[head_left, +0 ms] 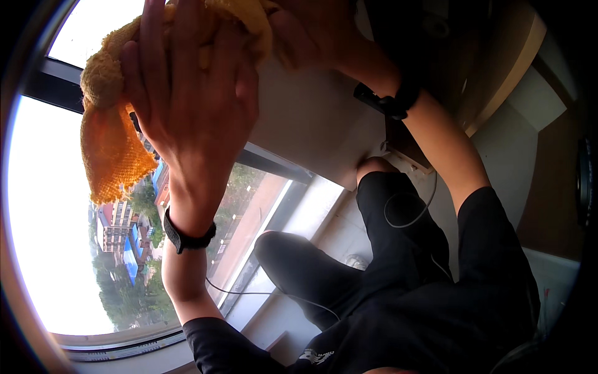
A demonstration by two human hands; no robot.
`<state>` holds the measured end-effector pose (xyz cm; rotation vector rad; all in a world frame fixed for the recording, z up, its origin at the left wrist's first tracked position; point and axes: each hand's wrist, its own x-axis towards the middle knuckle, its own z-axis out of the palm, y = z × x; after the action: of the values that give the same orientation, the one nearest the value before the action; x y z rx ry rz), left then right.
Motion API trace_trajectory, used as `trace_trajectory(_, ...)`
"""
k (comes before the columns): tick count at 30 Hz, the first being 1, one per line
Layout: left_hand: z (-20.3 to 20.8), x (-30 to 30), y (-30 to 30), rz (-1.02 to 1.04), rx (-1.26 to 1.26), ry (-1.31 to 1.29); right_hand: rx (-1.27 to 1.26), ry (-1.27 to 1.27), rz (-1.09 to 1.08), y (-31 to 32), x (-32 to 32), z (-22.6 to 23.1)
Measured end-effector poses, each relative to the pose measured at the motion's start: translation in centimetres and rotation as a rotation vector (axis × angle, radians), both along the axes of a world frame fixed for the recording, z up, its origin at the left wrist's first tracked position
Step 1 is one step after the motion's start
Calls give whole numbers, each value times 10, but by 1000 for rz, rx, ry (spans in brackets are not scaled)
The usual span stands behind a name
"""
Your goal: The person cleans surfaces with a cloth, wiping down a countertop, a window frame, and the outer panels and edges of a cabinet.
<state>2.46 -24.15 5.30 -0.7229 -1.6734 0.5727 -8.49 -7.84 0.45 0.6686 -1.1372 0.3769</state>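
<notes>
Cloth (115,146), one, yellow-orange, open-weave, at upper left before the window (62,224), one loose end hanging. Left hand (190,93), fingers extended, lying flat over the cloth; black band (190,238) at wrist. Right hand (308,37), fingers bent, at the cloth's right edge, its grip impossible to tell in shadow. Pale panel (314,121), below the right hand.

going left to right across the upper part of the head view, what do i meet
hanging end of the yellow cloth → left hand → right hand → black right wristband → curved tan edge
</notes>
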Motion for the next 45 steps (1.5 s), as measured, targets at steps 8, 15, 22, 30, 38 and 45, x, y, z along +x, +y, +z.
trace_trajectory(8, -74, -7, -15, -57, -113, -325, 42, -224, -1, 2, 12, -121)
trace_trajectory(15, -169, -19, -26, -52, -259, -370, 123, -536, -113, 30, 3, -239)
trace_trajectory(22, -217, -19, -38, 43, -642, -278, 194, -787, -160, 41, 22, -296)
trace_trajectory(30, -293, -22, -30, 1, -725, -762, 365, -1461, 260, 58, 31, -344)
trace_trajectory(38, -314, -43, -27, 82, -1119, -585, 723, -1273, 49, 59, 35, -372)
trace_trajectory(45, -315, -46, -26, 167, -801, -804, 503, -1263, 49, 47, 27, -387)
